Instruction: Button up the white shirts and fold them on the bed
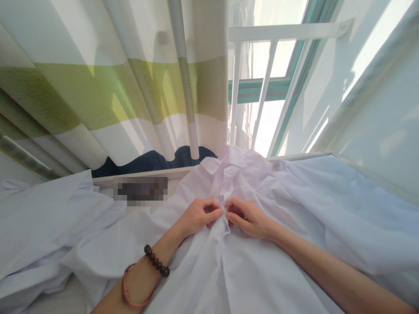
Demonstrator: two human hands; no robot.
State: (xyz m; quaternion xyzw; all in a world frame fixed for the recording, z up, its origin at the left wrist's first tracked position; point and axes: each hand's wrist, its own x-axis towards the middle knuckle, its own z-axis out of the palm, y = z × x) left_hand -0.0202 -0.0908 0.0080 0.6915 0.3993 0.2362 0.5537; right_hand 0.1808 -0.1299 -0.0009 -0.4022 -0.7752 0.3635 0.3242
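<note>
A white shirt (248,257) with a collar lies spread out in front of me, its collar end away from me. My left hand (201,215) is closed in a pinch on the front edge of the shirt, near the middle. Just right of it, almost touching, my right hand (247,216) pinches the same front edge with thumb and forefinger. Whatever small part sits between the fingertips, such as a button, is too hidden to make out. Wrinkled cloth bunches between the hands and the collar.
More white cloth (42,226) is heaped at the left, and further white cloth (360,205) lies at the right. A blurred dark item (140,191) rests by the back ledge. Behind hang a white and green curtain (137,91) and a white railing (284,32) before the window.
</note>
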